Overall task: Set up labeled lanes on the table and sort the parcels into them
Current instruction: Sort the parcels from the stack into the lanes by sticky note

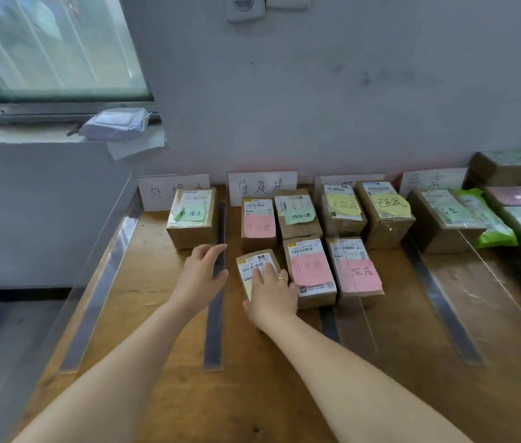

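The right grip [272, 295] lies flat on a small cardboard parcel [250, 266], fingers straight across its white shipping label, released rather than clasped round it. That parcel sits on the wooden desk [156, 346] at the near end of the second lane, just beside a pink-noted parcel [311, 270]. The left grip [201, 276] hovers with relaxed fingers and grasps nothing, close to the clear divider [216, 318] between the first and second lanes; I cannot tell whether it touches it. A handwritten lane sign [262, 185] stands at the wall behind the second lane. The first lane holds one green-noted parcel [192, 217].
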`<action>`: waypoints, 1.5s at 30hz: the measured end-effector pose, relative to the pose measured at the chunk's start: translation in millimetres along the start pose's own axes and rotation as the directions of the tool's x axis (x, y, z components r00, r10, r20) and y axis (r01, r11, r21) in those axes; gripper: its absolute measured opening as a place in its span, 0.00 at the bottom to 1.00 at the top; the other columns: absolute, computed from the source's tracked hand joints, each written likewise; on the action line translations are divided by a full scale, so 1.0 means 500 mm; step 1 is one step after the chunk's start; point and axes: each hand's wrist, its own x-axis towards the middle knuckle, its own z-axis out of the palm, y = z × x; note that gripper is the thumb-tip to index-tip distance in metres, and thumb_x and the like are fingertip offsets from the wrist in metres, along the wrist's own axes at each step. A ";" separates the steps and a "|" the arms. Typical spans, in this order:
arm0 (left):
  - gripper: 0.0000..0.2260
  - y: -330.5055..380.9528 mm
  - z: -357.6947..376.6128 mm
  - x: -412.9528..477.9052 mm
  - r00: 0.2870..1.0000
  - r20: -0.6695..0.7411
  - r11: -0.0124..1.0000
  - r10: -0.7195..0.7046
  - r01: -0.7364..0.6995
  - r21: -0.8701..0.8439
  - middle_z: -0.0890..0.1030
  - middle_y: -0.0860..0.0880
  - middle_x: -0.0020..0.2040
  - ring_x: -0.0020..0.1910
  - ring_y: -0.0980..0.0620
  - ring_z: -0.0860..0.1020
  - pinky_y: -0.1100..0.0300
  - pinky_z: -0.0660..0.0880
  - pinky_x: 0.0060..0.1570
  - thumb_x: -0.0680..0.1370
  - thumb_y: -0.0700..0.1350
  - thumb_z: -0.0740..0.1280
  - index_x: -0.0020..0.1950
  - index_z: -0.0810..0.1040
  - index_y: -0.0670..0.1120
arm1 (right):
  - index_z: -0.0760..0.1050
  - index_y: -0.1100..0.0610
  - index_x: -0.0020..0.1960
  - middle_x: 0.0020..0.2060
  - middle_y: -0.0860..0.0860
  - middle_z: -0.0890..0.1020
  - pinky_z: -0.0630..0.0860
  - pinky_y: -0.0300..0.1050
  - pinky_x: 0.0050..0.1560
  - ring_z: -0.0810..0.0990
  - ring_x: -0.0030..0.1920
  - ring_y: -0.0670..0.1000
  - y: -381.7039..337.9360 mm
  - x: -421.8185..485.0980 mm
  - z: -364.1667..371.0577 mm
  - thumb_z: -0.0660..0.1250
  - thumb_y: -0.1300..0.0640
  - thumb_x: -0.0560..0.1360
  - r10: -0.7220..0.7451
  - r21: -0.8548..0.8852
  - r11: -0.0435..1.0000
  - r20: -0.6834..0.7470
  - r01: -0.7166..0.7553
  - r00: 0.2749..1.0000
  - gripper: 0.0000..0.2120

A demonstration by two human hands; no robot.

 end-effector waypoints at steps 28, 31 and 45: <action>0.18 0.251 -0.034 0.046 0.937 0.098 0.911 0.335 -0.349 0.221 0.67 0.48 0.71 0.70 0.46 0.65 0.52 0.67 0.64 0.80 0.45 0.60 0.71 0.68 0.52 | 0.69 0.56 0.67 0.66 0.57 0.72 0.69 0.54 0.59 0.70 0.65 0.60 0.215 -0.070 -0.243 0.56 0.50 0.81 -0.029 -0.135 0.991 -0.313 -0.014 0.949 0.17; 0.17 0.357 -0.001 0.048 0.919 0.095 0.883 0.383 -0.394 0.256 0.68 0.50 0.70 0.68 0.47 0.66 0.51 0.68 0.61 0.80 0.47 0.59 0.70 0.69 0.53 | 0.70 0.55 0.67 0.64 0.56 0.74 0.70 0.54 0.58 0.72 0.64 0.61 0.311 -0.121 -0.287 0.57 0.49 0.81 -0.006 -0.161 0.985 -0.385 -0.061 0.923 0.18; 0.12 0.910 0.311 -0.063 0.732 0.114 0.678 0.671 -0.669 0.304 0.77 0.48 0.56 0.57 0.47 0.75 0.53 0.73 0.51 0.78 0.48 0.61 0.60 0.75 0.49 | 0.72 0.53 0.66 0.62 0.54 0.76 0.69 0.56 0.59 0.73 0.63 0.59 0.925 -0.399 -0.384 0.56 0.50 0.80 0.267 -0.084 0.934 -0.478 -0.347 0.837 0.17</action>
